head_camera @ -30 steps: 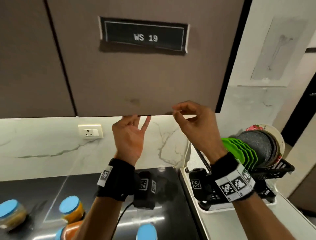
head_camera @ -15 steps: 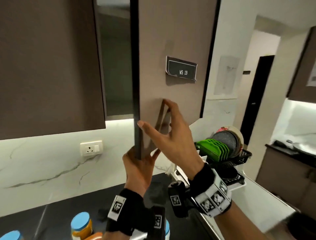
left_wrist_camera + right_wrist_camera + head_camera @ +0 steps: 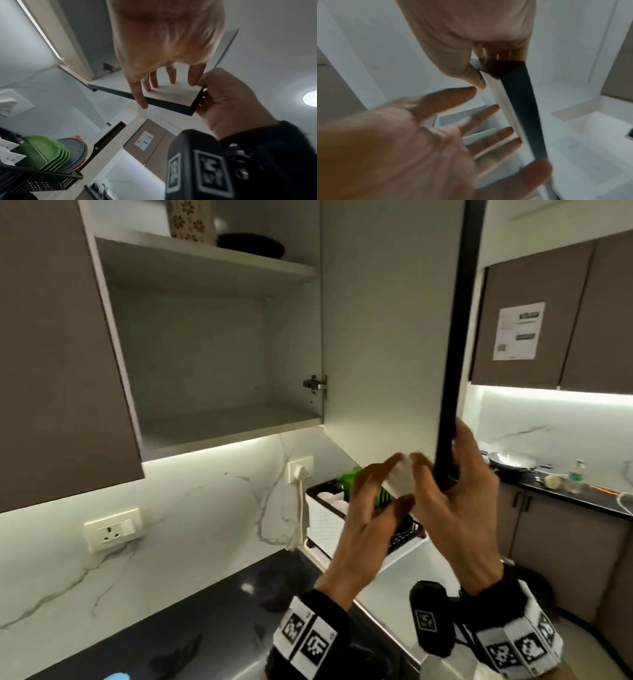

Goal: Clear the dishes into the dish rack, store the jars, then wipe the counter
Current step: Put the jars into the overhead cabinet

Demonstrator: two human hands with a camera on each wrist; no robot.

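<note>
A person stands at a kitchen counter (image 3: 191, 621) with both arms raised to an upper cupboard whose door (image 3: 387, 337) is swung wide open. The right hand (image 3: 459, 518) grips the lower corner of the door: its thumb lies on the pale inner face and its fingers curl round the dark outer edge. The left hand (image 3: 366, 525) is open just beside it, fingers spread and straight; in the left wrist view the fingertips (image 3: 142, 102) reach the door's bottom edge, though whether they press on it I cannot tell.

Inside, the lower shelf (image 3: 226, 422) shows nothing on it; the upper shelf (image 3: 205, 251) carries a patterned box and a dark dish. At the right end of the counter the dish rack (image 3: 404, 534) holds green plates (image 3: 49, 151) and darker ones standing on edge, so the dishes look done.

The jars are almost out of sight: only a sliver of blue lid (image 3: 116, 676) shows at the counter's near edge, low in the head view. Going by that alone, I would expect glass under a plastic cap, so rigid, fairly heavy if full, smooth-sided and breakable. The safest hold is probably round the body just under the lid, not by the cap, which might turn or slip.

The door seems stiff and light, and its bottom corner is the natural place to hold it.
</note>
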